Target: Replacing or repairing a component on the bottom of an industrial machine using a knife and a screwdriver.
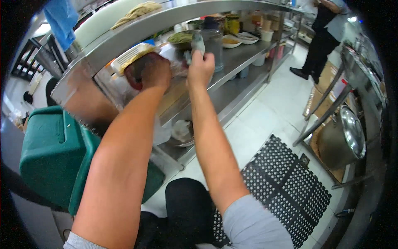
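**Two hands at the shelf below a steel desk, a pale thing in the right grip**

The steel desk point(195, 11) bends across the top of the frame, with a metal shelf point(238, 62) below its edge. At the lower left stands a green bin point(49, 137); a black mat point(286, 178) with many holes lies on the floor at the lower right. A large metal pot point(340, 137) sits at the right edge of the frame.

Left of the upper middle, the left grip point(158, 72) is against a dark red container point(131, 74), which lies just to its left. The container looks rounded and dark inside, with a yellowish strip along its upper edge. The left fingers are hidden and blurred, so I cannot tell how far they are closed or whether they hold it.

The right grip point(201, 68), at the upper middle, is closed, thumb upward, around the lower end of a pale greenish thing point(198, 43). That thing is narrow, roughly upright and partly see-through, rising above the hand in front of a clear jar point(214, 46); blur hides its finer detail.
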### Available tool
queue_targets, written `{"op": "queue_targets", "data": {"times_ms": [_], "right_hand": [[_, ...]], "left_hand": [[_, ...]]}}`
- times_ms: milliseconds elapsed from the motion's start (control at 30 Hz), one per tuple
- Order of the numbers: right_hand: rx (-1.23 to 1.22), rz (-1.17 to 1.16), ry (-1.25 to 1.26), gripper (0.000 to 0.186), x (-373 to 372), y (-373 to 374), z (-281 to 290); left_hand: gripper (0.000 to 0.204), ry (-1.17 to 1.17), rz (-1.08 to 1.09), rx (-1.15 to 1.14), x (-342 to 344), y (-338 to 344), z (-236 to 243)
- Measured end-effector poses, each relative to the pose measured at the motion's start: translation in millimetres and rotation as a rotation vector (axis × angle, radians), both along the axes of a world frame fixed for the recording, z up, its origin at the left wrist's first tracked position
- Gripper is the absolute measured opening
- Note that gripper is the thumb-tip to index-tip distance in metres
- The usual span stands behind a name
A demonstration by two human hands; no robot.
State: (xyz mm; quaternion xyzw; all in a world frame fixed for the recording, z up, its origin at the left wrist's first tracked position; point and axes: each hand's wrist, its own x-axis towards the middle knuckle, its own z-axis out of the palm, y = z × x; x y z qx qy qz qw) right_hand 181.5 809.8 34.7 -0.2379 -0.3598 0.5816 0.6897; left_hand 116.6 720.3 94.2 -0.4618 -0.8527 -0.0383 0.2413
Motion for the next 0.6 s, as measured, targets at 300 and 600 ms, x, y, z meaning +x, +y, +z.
{"op": "queue_targets", "data": {"times_ms": [300, 600], "right_hand": [[-0.238, 0.277, 0.191, 0.025, 130, -149, -67], [-0.045, 0.716, -0.326, 0.025, 193, -296, -45]], "left_hand": [[0.039, 0.296, -0.538, 0.464, -24, -9, -41], [0.043, -0.650, -1.030, 0.248, 120, -286, -60]]}}
